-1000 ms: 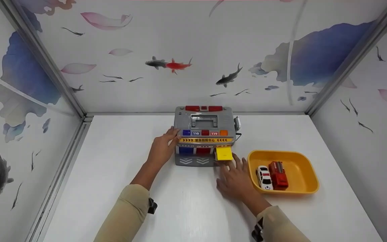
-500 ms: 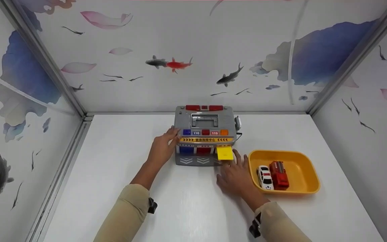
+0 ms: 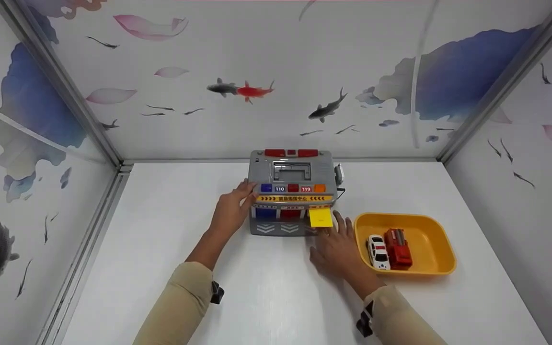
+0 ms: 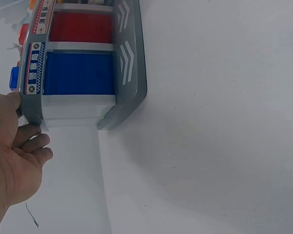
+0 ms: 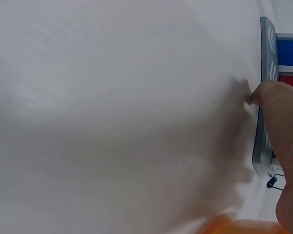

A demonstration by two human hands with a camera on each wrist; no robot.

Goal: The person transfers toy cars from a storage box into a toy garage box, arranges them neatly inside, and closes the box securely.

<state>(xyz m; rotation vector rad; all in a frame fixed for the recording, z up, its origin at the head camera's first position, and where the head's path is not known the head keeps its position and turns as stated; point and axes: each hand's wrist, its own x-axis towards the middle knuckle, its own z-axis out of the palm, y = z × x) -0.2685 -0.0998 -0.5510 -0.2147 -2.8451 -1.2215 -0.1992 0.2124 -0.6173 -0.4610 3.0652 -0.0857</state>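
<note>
A grey toy rescue station (image 3: 291,191) stands at the back middle of the table, with blue and red doors. Its yellow door (image 3: 321,217) sticks out, raised, at the front right. My left hand (image 3: 230,211) grips the station's left side; the left wrist view shows the thumb at the top edge and the other fingers curled by the side wall. My right hand (image 3: 337,249) lies palm down at the front right corner. Its outer fingers are stretched out, while the front fingertips reach below the yellow door, partly hidden by it. I cannot tell whether those fingertips touch something inside.
To the right of my right hand sits a yellow tray (image 3: 429,244). It holds a white toy police car (image 3: 378,252) and a red toy fire truck (image 3: 398,249). A white handset (image 3: 339,174) hangs on the station's right side. Printed walls enclose the table.
My right hand has moved slightly forward at the opening below the yellow door. The left hand and the station stay in place.
</note>
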